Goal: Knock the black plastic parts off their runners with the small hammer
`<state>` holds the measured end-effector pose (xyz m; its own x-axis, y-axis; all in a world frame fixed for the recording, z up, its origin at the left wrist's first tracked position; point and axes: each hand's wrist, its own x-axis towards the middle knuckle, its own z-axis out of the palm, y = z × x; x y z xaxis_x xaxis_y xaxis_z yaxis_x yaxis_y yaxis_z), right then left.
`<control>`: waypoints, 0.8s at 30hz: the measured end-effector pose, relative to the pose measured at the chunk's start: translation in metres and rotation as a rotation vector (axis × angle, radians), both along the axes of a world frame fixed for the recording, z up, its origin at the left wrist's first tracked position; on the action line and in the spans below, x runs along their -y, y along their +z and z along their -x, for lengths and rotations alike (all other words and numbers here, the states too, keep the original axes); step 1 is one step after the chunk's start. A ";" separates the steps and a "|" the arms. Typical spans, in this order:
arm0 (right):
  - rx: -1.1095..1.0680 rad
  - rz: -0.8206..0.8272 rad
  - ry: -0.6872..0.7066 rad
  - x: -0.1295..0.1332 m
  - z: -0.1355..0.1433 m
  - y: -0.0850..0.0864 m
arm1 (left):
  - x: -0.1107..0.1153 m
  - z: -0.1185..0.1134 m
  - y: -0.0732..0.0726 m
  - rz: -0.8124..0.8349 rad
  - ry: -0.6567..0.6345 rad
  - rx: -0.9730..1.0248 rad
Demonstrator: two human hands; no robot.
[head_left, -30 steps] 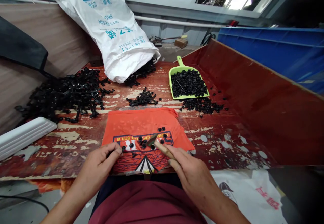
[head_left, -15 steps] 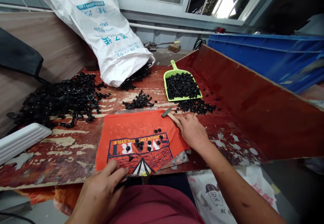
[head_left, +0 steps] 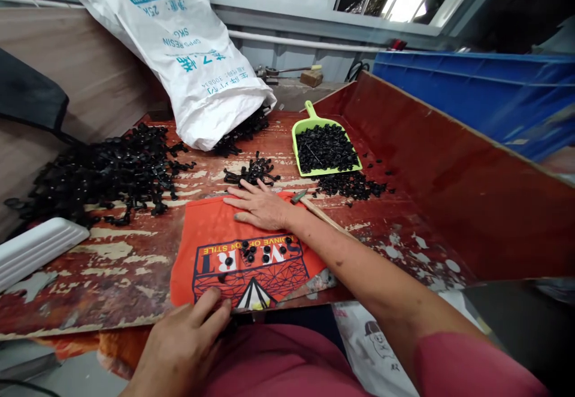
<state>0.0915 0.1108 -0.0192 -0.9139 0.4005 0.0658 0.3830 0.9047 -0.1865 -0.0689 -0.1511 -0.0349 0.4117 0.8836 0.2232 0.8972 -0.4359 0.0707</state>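
Note:
My right hand (head_left: pixel 260 206) is open, its fingers spread over the far edge of an orange printed cloth (head_left: pixel 197 223). Its fingertips are close to a small pile of black plastic parts (head_left: pixel 254 170). A hammer (head_left: pixel 317 208) lies beside that wrist, its wooden handle partly behind my forearm. At the cloth's near edge, my left hand (head_left: pixel 191 331) is closed with curled fingers; what it holds, if anything, is hidden. Several small black round pieces (head_left: pixel 266 258) rest on the cloth between the hands.
A green dustpan (head_left: pixel 309 123) full of small black pieces stands behind, with more pieces (head_left: pixel 353 185) spilled before it. A white sack (head_left: pixel 220 103) and a large black heap (head_left: pixel 108 169) lie left. A red board (head_left: pixel 426 175) walls the right side, beside a blue crate (head_left: pixel 476 97).
My right hand has let go of the hammer and moved left onto the cloth's far edge, fingers spreading. The hammer now lies on the table. My left hand has barely shifted.

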 end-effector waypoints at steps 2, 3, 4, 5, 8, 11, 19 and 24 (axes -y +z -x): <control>0.001 -0.004 0.006 -0.003 -0.002 -0.003 | -0.001 0.001 0.005 0.035 0.003 0.046; 0.001 -0.005 0.007 -0.004 -0.002 -0.001 | -0.002 0.003 0.010 0.070 -0.005 0.086; 0.001 -0.005 0.006 -0.004 -0.003 0.003 | -0.005 0.006 0.015 0.098 -0.012 0.137; 0.002 -0.005 0.005 -0.003 -0.004 0.009 | -0.008 0.011 0.020 0.111 -0.013 0.192; -0.061 -0.039 -0.038 0.009 -0.013 0.038 | -0.027 0.026 0.037 0.042 0.103 0.259; -0.237 -0.120 -0.227 0.050 -0.030 0.061 | -0.058 0.032 0.045 -0.026 0.303 0.132; -0.084 -0.079 -0.622 0.168 -0.086 -0.004 | -0.104 0.014 0.033 0.156 0.445 -0.304; -0.052 -0.064 -0.637 0.168 -0.101 -0.018 | -0.101 0.024 0.021 0.154 0.420 -0.304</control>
<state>0.1928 -0.0569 -0.0369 -0.4930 0.8579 0.1449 0.8412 0.5126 -0.1725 -0.0933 -0.0502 -0.0142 0.0419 0.9991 0.0039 0.9820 -0.0404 -0.1846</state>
